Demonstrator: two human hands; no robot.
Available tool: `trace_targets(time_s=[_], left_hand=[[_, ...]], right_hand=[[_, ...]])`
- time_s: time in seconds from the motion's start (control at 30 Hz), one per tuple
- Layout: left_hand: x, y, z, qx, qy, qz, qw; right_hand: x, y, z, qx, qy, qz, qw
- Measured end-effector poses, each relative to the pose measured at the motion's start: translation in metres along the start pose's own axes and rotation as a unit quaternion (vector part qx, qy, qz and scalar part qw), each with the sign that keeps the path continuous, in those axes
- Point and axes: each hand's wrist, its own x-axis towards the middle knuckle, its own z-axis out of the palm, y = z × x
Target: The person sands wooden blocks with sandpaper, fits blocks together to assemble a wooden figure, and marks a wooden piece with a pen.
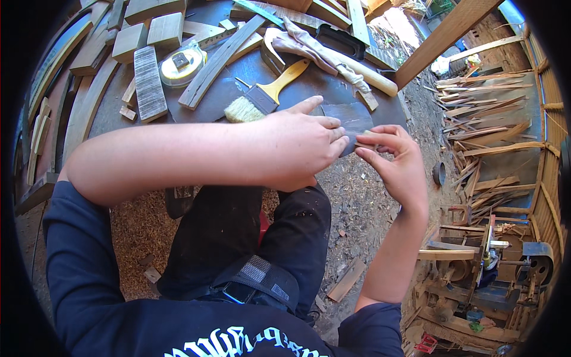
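Note:
My left hand (324,138) reaches across with its fingers stretched out and somewhat apart. Its fingertips rest at the near edge of a thin grey flat sheet (351,116) on the table; the sheet's exact kind is unclear. My right hand (395,160) pinches a small thin piece of wood (364,144) between thumb and fingers, beside the left fingertips and the sheet's corner. Most of this piece is hidden by the fingers. A paintbrush (270,89) with a yellow handle and pale bristles lies just beyond my left forearm.
On the dark table (232,74) lie a tape measure (183,62), wooden blocks (166,30), a long wooden strip (223,62), a glove (318,53) and a wooden-handled tool (369,76). A wooden post (440,44) slants up at right. Scrap wood (488,119) and machinery (488,268) stand farther right.

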Motion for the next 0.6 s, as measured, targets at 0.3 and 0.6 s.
trace_targets(time_s=[0.3, 0.6], left_hand=[[0.005, 0.000, -0.001, 0.009, -0.046, 0.001, 0.999], [-0.002, 0.007, 0.002, 0.059, -0.017, 0.015, 0.998]], right_hand=[[0.015, 0.025, 0.019, 0.029, 0.128, -0.004, 0.991], [0.023, 0.029, 0.034, -0.124, 0.229, -0.058, 0.964]])
